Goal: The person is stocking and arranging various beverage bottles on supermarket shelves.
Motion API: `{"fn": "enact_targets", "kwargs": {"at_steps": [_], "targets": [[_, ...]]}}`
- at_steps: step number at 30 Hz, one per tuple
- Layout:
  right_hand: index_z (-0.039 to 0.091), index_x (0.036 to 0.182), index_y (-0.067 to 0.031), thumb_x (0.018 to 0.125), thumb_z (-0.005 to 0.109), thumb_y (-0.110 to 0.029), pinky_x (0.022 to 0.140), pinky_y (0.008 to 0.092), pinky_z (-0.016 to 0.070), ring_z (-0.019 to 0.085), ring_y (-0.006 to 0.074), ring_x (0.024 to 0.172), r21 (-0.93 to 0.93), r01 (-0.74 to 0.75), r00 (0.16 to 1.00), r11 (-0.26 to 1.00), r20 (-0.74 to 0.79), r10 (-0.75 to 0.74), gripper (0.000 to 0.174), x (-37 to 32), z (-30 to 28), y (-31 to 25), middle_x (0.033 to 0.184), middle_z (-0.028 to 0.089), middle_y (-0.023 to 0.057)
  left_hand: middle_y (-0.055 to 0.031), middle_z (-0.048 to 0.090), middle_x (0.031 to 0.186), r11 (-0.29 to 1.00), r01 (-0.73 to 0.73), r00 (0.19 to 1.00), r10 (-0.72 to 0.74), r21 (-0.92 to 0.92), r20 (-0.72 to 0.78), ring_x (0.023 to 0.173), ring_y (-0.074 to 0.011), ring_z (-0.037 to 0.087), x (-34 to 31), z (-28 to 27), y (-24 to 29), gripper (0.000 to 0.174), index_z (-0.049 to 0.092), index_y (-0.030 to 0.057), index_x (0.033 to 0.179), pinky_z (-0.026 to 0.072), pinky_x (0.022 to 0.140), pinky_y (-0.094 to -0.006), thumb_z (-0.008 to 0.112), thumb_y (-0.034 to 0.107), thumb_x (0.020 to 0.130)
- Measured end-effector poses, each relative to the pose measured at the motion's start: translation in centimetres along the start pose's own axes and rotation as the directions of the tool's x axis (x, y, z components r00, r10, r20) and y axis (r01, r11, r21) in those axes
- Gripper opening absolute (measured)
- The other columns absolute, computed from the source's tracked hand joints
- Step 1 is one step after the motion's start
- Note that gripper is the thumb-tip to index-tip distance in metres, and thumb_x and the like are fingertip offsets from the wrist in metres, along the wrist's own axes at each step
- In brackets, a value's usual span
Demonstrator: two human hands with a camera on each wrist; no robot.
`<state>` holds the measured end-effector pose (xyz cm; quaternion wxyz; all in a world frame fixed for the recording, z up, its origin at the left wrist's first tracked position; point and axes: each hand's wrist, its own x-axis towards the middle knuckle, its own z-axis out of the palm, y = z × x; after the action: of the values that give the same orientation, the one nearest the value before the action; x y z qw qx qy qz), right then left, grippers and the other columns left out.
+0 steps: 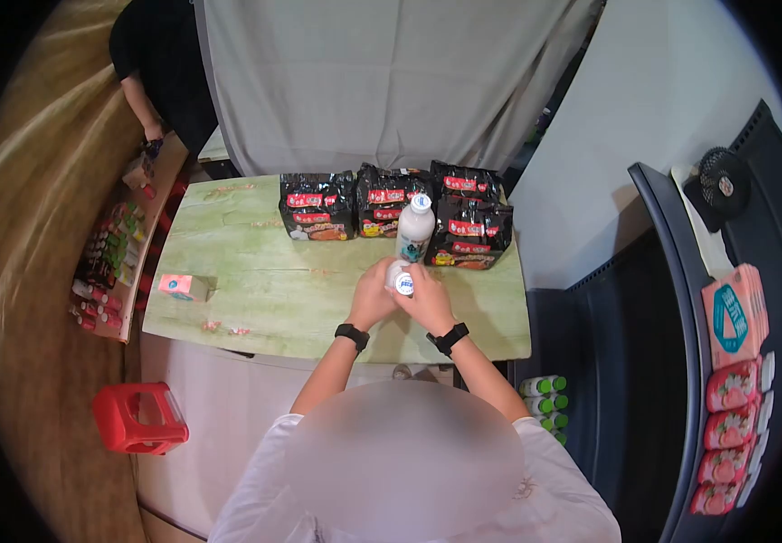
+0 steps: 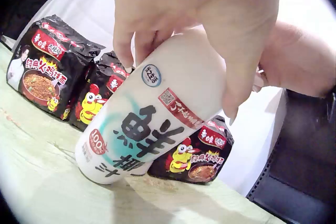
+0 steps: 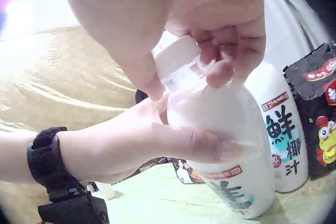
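Note:
A white plastic bottle of coconut juice [image 2: 142, 119] with a white cap is held between both hands at the table's near middle. My left hand [image 1: 374, 295] grips its upper body, the thumb lying across the front in the right wrist view. From above, my right hand [image 3: 210, 8] holds the neck just under the cap [image 3: 177, 56], thumb on one side and curled fingers on the other. Its base is low over the tabletop. A second matching bottle [image 1: 415, 233] stands upright just behind it, before the black noodle packs [image 1: 472, 237].
Several black noodle packs [image 1: 318, 208] line the back of the green table [image 1: 246, 271]. A small pink box [image 1: 183, 288] sits at its left. Dark shelving with pink packs [image 1: 733, 385] stands right, a red stool [image 1: 141, 418] lower left. Another person [image 1: 163, 72] is at upper left.

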<state>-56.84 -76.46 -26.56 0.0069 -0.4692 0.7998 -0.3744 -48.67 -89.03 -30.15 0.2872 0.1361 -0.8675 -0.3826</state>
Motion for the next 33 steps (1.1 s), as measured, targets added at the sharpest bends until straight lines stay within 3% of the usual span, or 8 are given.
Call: {"fn": "enact_targets", "kwargs": {"at_steps": [8,12,16,21,24,28,31,33], "targets": [[0.059,0.103,-0.0087,0.078,0.076,-0.038,0.069,0.0466,0.0535,0.067,0.0385,0.083,0.015,-0.107,0.993,0.994,-0.051,0.108,0.042,-11.5,-3.2,-5.3,0.091,0.069,0.0163,-0.0232,0.065,0.115,0.998,-0.025,0.998,0.029,-0.053,0.061,0.107,-0.0403,0.062,-11.1,-0.7,6.6,0.077,0.056,-0.0011,0.126,0.0496,0.092,-0.0454,0.087,0.023,0.060],[0.059,0.102,-0.0087,0.078,0.076,-0.037,0.068,0.0458,0.0537,0.068,0.0375,0.080,-0.004,-0.230,0.969,0.973,-0.093,0.228,0.041,-20.1,-6.3,-8.3,0.091,0.069,0.0155,-0.0233,0.065,0.117,0.991,-0.058,0.973,0.082,-0.117,0.217,0.111,-0.0403,0.061,-17.4,-0.2,11.0,0.078,0.056,-0.0004,0.127,0.0486,0.095,-0.0455,0.088,0.023,0.060],[0.062,0.100,-0.0084,0.078,0.075,-0.039,0.070,0.0468,0.0532,0.067,0.0380,0.080,-0.002,-0.342,0.926,0.940,-0.171,0.337,0.040,-29.1,-8.6,-10.3,0.090,0.069,0.0178,-0.0214,0.066,0.116,0.964,0.068,0.895,0.055,-0.258,0.442,0.109,-0.0377,0.063,-24.1,1.8,15.0,0.076,0.056,-0.0002,0.126,0.0497,0.094,-0.0436,0.089,0.022,0.061],[0.061,0.097,-0.0077,0.076,0.073,-0.036,0.069,0.0458,0.0534,0.067,0.0374,0.078,0.022,-0.542,0.791,0.840,-0.325,0.519,0.037,-40.1,-12.6,-12.5,0.088,0.069,0.0163,-0.0200,0.068,0.113,0.923,0.137,0.725,0.153,-0.359,0.672,0.103,-0.0353,0.067,-30.3,5.2,22.3,0.072,0.056,0.0001,0.123,0.0528,0.089,-0.0395,0.088,0.022,0.063],[0.059,0.093,-0.0067,0.075,0.071,-0.031,0.065,0.0441,0.0540,0.068,0.0354,0.072,-0.026,-0.635,0.692,0.772,-0.465,0.553,0.033,-46.5,-15.2,-14.0,0.082,0.068,0.0159,-0.0198,0.068,0.112,0.918,0.009,0.596,0.312,-0.395,0.740,0.101,-0.0371,0.067,-33.2,8.1,26.4,0.074,0.055,0.0005,0.125,0.0536,0.088,-0.0401,0.088,0.023,0.063],[0.062,0.095,-0.0077,0.074,0.075,-0.030,0.065,0.0437,0.0541,0.068,0.0348,0.073,0.075,-0.731,0.495,0.678,-0.626,0.603,0.033,-54.6,-19.6,-17.2,0.084,0.069,0.0134,-0.0205,0.065,0.117,0.801,-0.211,0.421,0.591,-0.560,0.688,0.108,-0.0390,0.063,-37.1,11.6,32.6,0.078,0.053,0.0006,0.128,0.0523,0.091,-0.0433,0.088,0.024,0.063],[0.066,0.097,-0.0094,0.073,0.079,-0.029,0.067,0.0406,0.0548,0.069,0.0332,0.077,0.140,-0.779,0.373,0.611,-0.680,0.631,0.033,-60.7,-23.4,-19.5,0.087,0.070,0.0111,-0.0209,0.063,0.122,0.769,-0.221,0.250,0.639,-0.600,0.727,0.113,-0.0397,0.060,-40.3,13.3,39.2,0.081,0.052,0.0008,0.131,0.0502,0.094,-0.0456,0.088,0.025,0.062],[0.067,0.096,-0.0098,0.074,0.079,-0.028,0.067,0.0385,0.0556,0.070,0.0318,0.077,0.140,-0.820,0.305,0.555,-0.713,0.631,0.031,-64.6,-25.5,-20.7,0.086,0.071,0.0101,-0.0217,0.059,0.129,0.702,-0.195,0.192,0.712,-0.685,0.675,0.119,-0.0401,0.056,-43.2,14.9,42.5,0.083,0.049,0.0023,0.137,0.0465,0.099,-0.0462,0.086,0.026,0.066]]}}
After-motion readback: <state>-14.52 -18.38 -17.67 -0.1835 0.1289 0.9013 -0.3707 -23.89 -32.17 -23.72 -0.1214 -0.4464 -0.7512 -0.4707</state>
